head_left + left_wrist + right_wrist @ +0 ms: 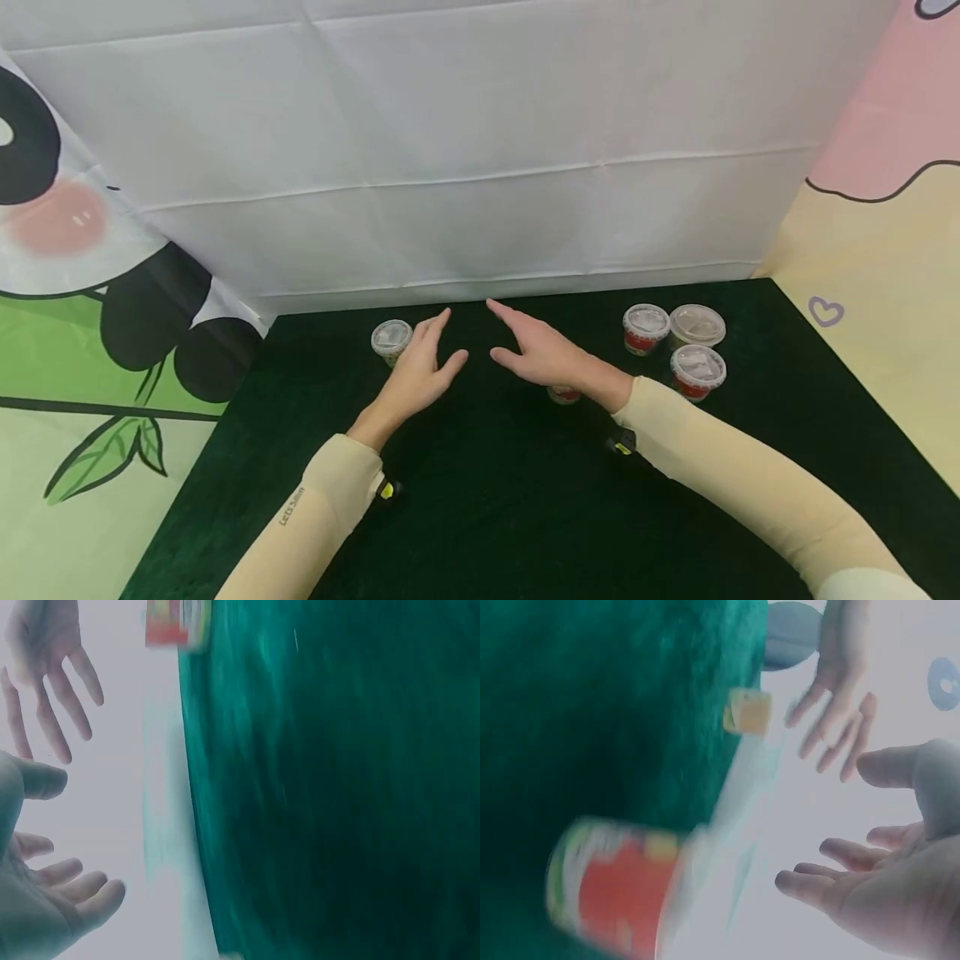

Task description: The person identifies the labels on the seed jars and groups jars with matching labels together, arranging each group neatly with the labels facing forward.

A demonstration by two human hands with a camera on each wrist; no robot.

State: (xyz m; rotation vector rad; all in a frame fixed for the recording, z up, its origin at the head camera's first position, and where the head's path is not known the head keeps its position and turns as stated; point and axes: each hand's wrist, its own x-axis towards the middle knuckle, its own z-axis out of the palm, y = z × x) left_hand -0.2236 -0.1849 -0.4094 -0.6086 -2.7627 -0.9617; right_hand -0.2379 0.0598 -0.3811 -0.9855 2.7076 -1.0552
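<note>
My left hand (414,377) and right hand (546,348) hover above the dark green table, facing each other with a gap between them. Both have extended fingers and hold nothing. Just beyond the left hand stands a small lidded cup (391,337), partly covered by it. Another cup (564,396), patterned red, shows below the right wrist, mostly hidden by that arm. In the right wrist view, a blurred red-and-white cup (626,889) lies close, and a smaller yellowish cup (748,712) is farther off. The left wrist view catches part of a red cup (171,624).
To the right, three lidded cups stand in a cluster: a red one (643,328) at the back, a pale-lidded one (697,324) beside it, and a red one (698,372) in front. A white cloth backdrop (480,183) rises behind the green tabletop (495,508).
</note>
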